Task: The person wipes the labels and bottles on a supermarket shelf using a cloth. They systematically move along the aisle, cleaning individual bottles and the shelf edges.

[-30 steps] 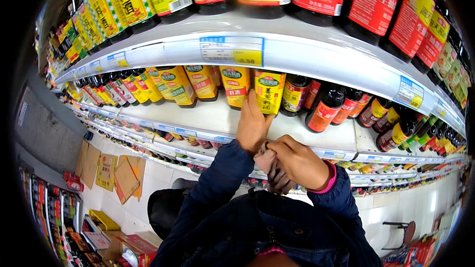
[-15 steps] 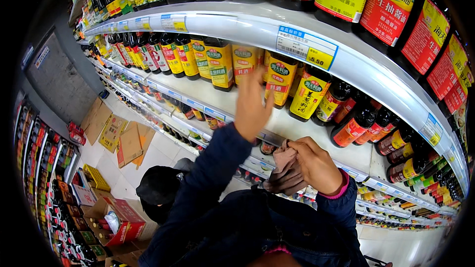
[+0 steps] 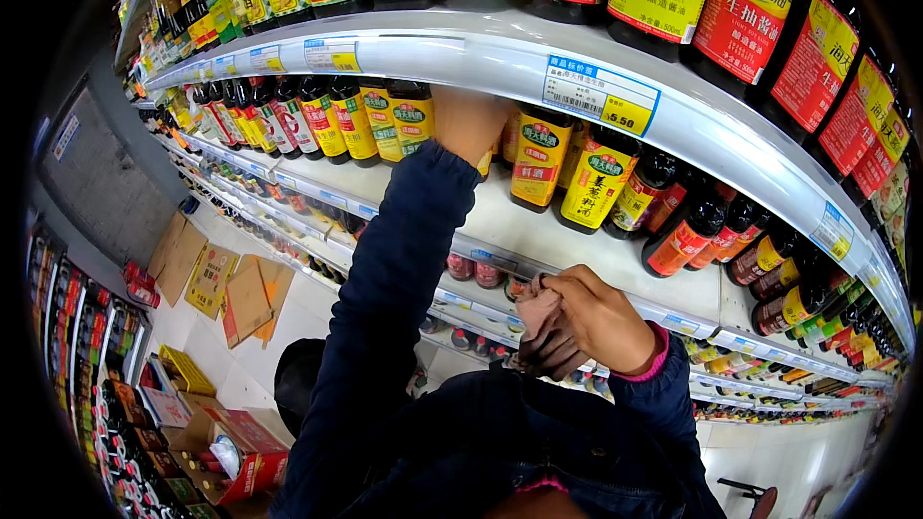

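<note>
My left hand reaches in among the bottles on the middle shelf, under the price rail of the shelf above. Its fingers are hidden there, so what they touch does not show. Beside the wrist on the left is a dark bottle with a yellow and green label; on the right stands a cooking wine bottle with an orange-yellow label. In front of my chest, my right hand is closed on a crumpled brownish-pink cloth, which hangs down from the fingers.
Soy sauce bottles line the upper shelf, above a curved white rail with price tags. More bottles stand at the right. Flattened cardboard, an open red carton and a person in a black cap are at the lower left.
My left hand has moved forward and slightly left, in under the upper shelf, and its fingers have gone out of sight. My right hand keeps its hold on the cloth.
</note>
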Demonstrator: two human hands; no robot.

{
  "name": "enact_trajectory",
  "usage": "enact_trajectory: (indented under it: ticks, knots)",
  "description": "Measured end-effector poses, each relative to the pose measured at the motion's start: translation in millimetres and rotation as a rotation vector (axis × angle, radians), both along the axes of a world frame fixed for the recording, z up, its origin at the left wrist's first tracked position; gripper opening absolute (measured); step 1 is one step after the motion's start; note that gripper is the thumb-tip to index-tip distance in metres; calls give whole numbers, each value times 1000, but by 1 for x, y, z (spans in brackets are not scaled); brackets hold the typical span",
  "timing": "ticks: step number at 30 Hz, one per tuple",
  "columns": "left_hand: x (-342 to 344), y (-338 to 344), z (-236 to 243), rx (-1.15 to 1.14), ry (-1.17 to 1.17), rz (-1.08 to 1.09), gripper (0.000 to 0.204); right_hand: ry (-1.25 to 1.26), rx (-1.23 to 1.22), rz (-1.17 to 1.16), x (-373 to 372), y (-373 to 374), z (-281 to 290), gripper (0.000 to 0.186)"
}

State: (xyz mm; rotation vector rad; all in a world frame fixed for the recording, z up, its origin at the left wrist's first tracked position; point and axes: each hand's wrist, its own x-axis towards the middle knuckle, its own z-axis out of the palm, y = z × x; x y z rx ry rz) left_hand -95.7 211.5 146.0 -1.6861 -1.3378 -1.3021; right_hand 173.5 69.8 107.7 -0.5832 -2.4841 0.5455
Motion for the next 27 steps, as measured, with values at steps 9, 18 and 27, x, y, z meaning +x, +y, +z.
enact_trajectory:
  ticks: [9,18,27]
  knots:
    - [4,-32,-1,-166,-259,-270,30,11,-39,-8,-18,4,2,38]
    - [-13,-98,-36,-60,-625,-534,64,280,52,-221,-54,28,14,30]
    - [-36,-190,-30,251,-566,-594,68,154,490,-422,-163,86,11,17]
